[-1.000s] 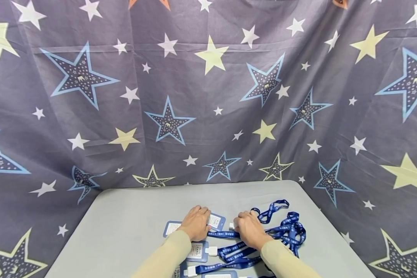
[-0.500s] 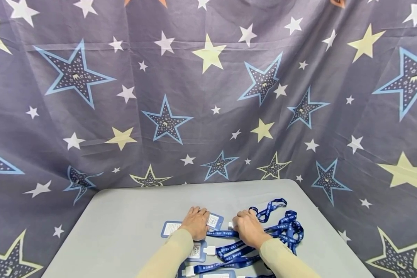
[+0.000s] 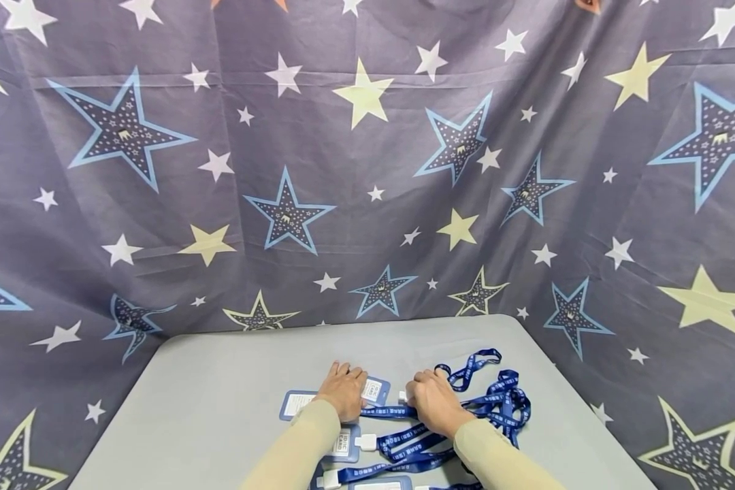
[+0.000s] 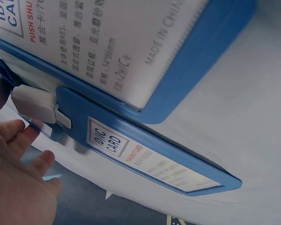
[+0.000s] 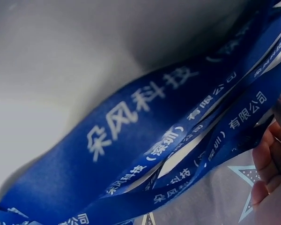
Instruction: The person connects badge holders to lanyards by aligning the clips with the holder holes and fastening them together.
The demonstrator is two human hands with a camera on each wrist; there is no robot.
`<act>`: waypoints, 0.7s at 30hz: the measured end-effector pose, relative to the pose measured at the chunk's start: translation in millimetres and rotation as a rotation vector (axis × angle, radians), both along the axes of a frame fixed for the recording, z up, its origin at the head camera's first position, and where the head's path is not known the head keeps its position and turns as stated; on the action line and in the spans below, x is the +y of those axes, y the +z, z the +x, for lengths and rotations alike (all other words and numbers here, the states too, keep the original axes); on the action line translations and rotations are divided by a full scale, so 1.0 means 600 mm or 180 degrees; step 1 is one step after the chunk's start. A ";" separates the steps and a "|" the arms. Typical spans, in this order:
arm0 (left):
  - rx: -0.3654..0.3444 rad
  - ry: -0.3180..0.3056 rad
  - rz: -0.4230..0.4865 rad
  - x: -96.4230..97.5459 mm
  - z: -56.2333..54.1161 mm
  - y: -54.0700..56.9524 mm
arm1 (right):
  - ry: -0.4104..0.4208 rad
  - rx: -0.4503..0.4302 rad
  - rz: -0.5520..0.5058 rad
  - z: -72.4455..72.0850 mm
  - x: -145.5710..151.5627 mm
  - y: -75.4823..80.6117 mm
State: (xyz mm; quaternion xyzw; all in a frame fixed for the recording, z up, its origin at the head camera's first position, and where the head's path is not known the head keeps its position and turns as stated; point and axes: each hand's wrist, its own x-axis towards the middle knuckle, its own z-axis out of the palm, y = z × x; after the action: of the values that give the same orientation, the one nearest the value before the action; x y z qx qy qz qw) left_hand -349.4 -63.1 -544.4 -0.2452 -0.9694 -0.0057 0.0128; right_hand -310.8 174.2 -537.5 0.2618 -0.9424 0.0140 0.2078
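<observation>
Several blue-framed badge holders lie with blue lanyards on the grey table. My left hand (image 3: pixel 343 391) rests at the back badge holder (image 3: pixel 376 390), its fingers mostly straight. A second badge holder (image 3: pixel 294 403) pokes out from under that wrist. In the left wrist view, a white clip (image 4: pixel 35 103) joins a badge holder (image 4: pixel 154 157) to its strap, near the left fingertips. My right hand (image 3: pixel 433 401) curls round a lanyard (image 5: pixel 131 112), beside a white clip (image 3: pixel 402 396). What lies under the right palm is hidden.
More badge holders (image 3: pixel 341 442) with white clips (image 3: pixel 366 442) sit nearer the front, some cut off by the frame. Loose lanyard loops (image 3: pixel 508 401) pile up to the right. Behind the table (image 3: pixel 220 381) hangs a star-patterned curtain (image 3: pixel 355 170).
The head view has shifted slightly, so everything sits a little further left. Both hands have hardly moved over the badge holders and lanyards.
</observation>
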 end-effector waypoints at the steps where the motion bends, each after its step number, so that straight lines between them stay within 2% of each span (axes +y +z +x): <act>1: 0.0023 0.0001 -0.0006 0.000 0.000 0.000 | -0.0004 0.0004 0.0007 0.000 0.000 0.000; 10: 0.0207 -0.0008 -0.0011 0.001 0.005 0.004 | -0.0035 0.0072 0.0025 -0.003 -0.003 -0.001; 21: 0.0254 0.0009 -0.0003 0.000 0.007 0.006 | -0.0105 -0.0115 -0.0002 -0.010 -0.016 -0.002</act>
State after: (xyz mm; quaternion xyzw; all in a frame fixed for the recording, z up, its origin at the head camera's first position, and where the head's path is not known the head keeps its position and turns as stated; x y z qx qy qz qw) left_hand -345.2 -62.9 -540.7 -0.2438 -0.9685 0.0045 0.0513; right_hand -316.9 164.8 -538.8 0.2458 -0.9502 0.0155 0.1910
